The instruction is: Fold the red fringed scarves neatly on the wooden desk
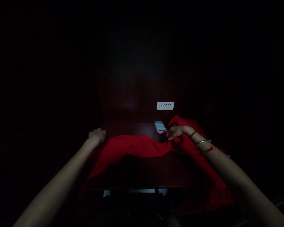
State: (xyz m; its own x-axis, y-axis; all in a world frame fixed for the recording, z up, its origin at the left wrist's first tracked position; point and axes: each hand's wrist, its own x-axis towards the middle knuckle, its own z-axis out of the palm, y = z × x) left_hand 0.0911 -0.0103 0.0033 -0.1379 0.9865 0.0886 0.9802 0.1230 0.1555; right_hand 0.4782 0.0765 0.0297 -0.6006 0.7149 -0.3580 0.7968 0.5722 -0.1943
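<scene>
A long red cloth [146,146] stretches across the dark reddish table, between my two hands. At its left end my left hand [97,136] is closed in a fist on the cloth, the fingertips hidden. My right hand [177,131] is bent down over the bunched right part, its fingers pinched on the fabric. Dim light hides exactly how the fingertips grip. From there the cloth falls over the near right side, under my forearm. A thin dark band, perhaps a trim or fold, shows beside my right hand.
A white socket plate [165,105] is set in the dark surface beyond the cloth. A phone-like bright rectangle [160,127] lies just left of my right hand. The table's front edge [137,188] runs below, with pale patches under it. Surroundings are nearly black.
</scene>
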